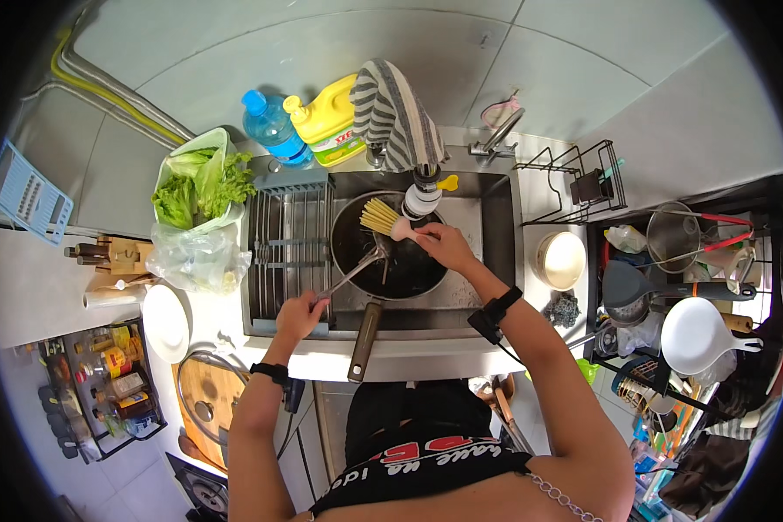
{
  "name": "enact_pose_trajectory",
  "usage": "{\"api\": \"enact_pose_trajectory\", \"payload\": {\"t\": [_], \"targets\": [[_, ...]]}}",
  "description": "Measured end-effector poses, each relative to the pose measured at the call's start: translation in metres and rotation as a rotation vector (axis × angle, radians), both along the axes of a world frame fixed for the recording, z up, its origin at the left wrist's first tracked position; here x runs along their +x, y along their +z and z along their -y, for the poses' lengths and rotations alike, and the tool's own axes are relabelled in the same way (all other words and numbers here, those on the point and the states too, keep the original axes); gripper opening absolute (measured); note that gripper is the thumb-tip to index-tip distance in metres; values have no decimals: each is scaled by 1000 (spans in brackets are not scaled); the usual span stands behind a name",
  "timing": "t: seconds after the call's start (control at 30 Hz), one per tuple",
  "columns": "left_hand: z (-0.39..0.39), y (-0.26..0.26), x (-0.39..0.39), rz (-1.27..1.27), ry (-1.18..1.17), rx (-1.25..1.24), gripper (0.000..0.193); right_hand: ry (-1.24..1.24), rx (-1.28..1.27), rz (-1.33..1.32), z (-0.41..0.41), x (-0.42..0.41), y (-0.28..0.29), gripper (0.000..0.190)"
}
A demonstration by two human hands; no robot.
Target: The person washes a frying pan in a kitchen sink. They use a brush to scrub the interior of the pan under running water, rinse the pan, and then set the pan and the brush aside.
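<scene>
My left hand [298, 318] grips the handle of a metal kitchen utensil [355, 268], whose head reaches over the pan and is hard to make out. A pale pink-handled scrubbing brush with yellow bristles [383, 218] is held in my right hand [448, 246], just above the pan and close to the utensil's head. The dark frying pan [417, 271] rests in the stainless steel sink [502, 254], its brown handle [365, 342] sticking out over the front edge. Right over the pan hangs a white faucet head [422, 199] with a yellow lever, partly covering its far rim.
A drying rack [290, 251] spans the sink's left side. Behind stand a blue-capped bottle [277, 130], a yellow detergent jug [329, 124] and a striped cloth [395, 111] over the faucet. Lettuce in a basket [199, 179] sits left; a cream bowl [561, 261] and steel scourer [563, 309] sit right.
</scene>
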State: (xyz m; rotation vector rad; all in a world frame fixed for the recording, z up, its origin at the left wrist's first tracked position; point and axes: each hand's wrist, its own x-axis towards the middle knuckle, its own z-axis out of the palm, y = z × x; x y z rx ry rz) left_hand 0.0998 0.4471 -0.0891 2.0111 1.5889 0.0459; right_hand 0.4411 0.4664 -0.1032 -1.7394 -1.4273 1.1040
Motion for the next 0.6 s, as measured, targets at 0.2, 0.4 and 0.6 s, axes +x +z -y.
{"api": "enact_pose_trajectory", "payload": {"t": [0.2, 0.4, 0.6], "targets": [[12, 0, -14, 30, -50, 113, 37, 99, 42, 140, 2, 18, -18, 26], [10, -26, -25, 211, 97, 75, 36, 164, -127, 317, 23, 6, -69, 25], [4, -14, -7, 405, 485, -483, 45, 14, -232, 449, 36, 0, -102, 25]]}}
